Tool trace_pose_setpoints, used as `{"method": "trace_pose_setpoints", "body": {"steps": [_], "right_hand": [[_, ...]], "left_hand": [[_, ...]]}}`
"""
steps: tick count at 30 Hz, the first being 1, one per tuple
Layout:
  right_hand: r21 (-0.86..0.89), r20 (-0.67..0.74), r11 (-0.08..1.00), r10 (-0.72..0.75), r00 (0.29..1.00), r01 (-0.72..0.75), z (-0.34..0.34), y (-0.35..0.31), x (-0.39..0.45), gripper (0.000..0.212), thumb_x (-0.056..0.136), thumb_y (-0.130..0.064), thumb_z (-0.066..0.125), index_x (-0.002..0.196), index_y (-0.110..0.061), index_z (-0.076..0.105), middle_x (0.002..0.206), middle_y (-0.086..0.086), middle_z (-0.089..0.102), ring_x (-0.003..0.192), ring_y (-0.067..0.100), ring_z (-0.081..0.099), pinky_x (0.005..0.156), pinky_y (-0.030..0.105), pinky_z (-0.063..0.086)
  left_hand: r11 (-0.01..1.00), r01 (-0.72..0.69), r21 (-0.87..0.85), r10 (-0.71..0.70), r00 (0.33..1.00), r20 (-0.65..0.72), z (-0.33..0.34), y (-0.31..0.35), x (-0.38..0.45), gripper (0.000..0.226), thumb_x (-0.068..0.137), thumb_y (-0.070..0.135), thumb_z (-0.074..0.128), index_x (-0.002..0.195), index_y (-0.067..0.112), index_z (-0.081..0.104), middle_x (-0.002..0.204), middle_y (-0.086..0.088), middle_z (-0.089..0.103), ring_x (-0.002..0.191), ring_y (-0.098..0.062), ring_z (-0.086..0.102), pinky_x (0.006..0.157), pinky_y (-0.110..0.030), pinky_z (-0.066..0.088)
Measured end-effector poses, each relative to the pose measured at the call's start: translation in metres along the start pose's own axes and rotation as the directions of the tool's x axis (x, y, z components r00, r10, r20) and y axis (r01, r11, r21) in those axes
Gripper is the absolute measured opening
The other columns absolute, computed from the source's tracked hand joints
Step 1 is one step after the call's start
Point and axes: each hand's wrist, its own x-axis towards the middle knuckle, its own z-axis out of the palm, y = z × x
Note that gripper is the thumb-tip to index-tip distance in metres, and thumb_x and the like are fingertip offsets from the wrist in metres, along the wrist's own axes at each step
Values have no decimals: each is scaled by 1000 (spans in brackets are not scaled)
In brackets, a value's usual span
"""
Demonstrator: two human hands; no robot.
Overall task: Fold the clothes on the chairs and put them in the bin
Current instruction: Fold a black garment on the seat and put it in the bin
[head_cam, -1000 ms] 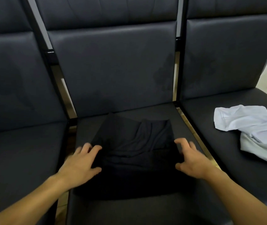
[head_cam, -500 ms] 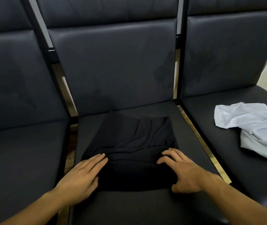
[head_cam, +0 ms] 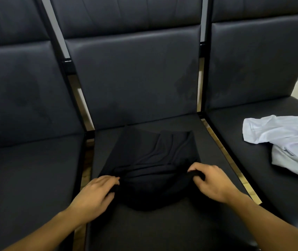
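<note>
Compared with half a second earlier, when both hands lay flat on the cloth, the fingers had curled and gathered up the near edge of the black garment: the left hand pinched its near left corner and the right hand gripped a bunched fold at its near right corner, lifting the front of the cloth slightly off the seat. The garment lay on the seat of the middle chair, already reduced to a compact, roughly rectangular packet with creases running across its upper layer; its far edge rested flat near the backrest. By this evidence the folding of this piece appeared well advanced, with perhaps one further fold, away from the person, or a lift remaining. A white garment and, touching it on the near side, a pale grey garment lay crumpled and unfolded on the seat of the right chair, so a substantial part of the task seemed to be outstanding. No bin was visible, and nothing could be said of what it held. The seats were dark, smooth upholstered pads on black frames, set side by side with narrow gaps through which a light floor showed; the left chair carried no clothing in view. A pale wall showed at the far right.
</note>
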Motion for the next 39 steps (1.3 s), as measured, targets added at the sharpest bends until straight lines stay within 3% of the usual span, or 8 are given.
{"method": "trace_pose_setpoints", "body": {"steps": [3,8,15,20,27,30,34,39], "right_hand": [[63,107,994,86,991,-93,-16,2,2,21,88,-17,59,90,-36,67,86,-15,71,80,2,65,76,31,54],[450,-15,875,205,979,-176,-36,1,25,22,88,3,61,92,-16,72,83,1,75,79,14,69,72,25,54],[278,3,831,500,866,-481,-3,28,56,31,84,-37,76,109,-21,66,105,0,72,101,23,68,94,42,54],[214,-151,858,502,852,-467,6,24,52,33,91,-42,66,118,-22,67,109,0,71,104,26,66,89,36,53],[563,-139,761,471,871,-322,-14,21,52,26,93,-22,68,116,-25,56,116,2,63,108,22,62,100,45,51],[406,-17,819,450,893,-405,-7,26,34,38,97,-28,65,130,-25,48,119,4,60,111,25,61,101,45,49],[-16,-207,981,184,961,-191,2,20,16,37,100,-36,52,136,-28,48,131,1,51,120,28,52,99,42,46],[-346,-22,935,-89,996,76,32,0,12,63,97,-61,14,154,-41,30,165,-5,21,152,23,16,122,43,19]], "left_hand": [[870,197,-452,-126,975,181,-24,16,9,23,103,13,53,107,30,68,97,1,74,88,-17,71,78,-36,56],[551,353,-756,-300,929,216,-61,29,34,26,102,0,49,103,7,74,101,-17,76,90,-28,72,77,-32,56],[400,679,-615,-506,724,469,-42,16,55,20,96,29,66,112,20,74,102,-3,79,96,-24,74,87,-40,59],[376,621,-688,-501,761,413,-35,22,48,29,87,21,79,115,17,74,106,-5,78,101,-25,75,98,-49,56],[-116,527,-842,-531,683,501,-49,47,26,23,98,17,64,116,6,72,111,-13,76,109,-32,70,96,-46,54],[121,660,-741,-589,649,482,-34,41,5,30,99,20,66,128,12,63,113,-13,74,104,-30,71,84,-45,60],[859,497,-124,-494,867,61,-17,31,-4,50,97,44,61,140,23,45,131,-1,55,120,-23,56,92,-33,52],[971,106,216,-95,994,-60,20,75,23,86,92,75,33,157,19,31,163,-15,27,151,-35,26,118,-53,33]]}}
